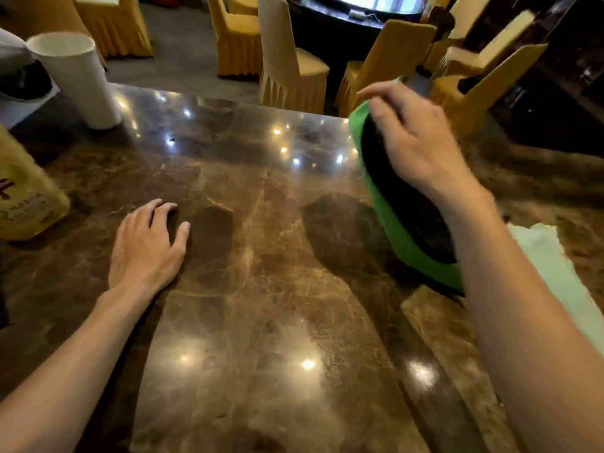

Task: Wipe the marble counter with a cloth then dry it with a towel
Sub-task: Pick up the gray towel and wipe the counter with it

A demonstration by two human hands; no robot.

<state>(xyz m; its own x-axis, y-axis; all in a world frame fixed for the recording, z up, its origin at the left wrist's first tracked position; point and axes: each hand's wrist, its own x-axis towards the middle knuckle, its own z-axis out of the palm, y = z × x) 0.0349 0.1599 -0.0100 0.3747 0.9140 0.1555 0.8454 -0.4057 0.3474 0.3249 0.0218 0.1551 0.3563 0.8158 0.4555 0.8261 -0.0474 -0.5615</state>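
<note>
The brown marble counter (261, 305) fills the view, glossy with light reflections. My left hand (147, 243) rests palm down on it at the left, fingers slightly apart, holding nothing. My right hand (415, 138) is raised at the right and grips the top of a green cloth (402, 243). The cloth hangs down along my forearm, its inner side dark, and its lower end is close to the counter. A pale towel (555, 266) lies flat on the counter at the far right, partly hidden under my right arm.
A white paper roll (78, 80) stands upright at the back left corner. A yellow bottle (23, 197) stands at the left edge. Beyond the counter's far edge are several yellow-covered chairs (291, 67) around a dark table.
</note>
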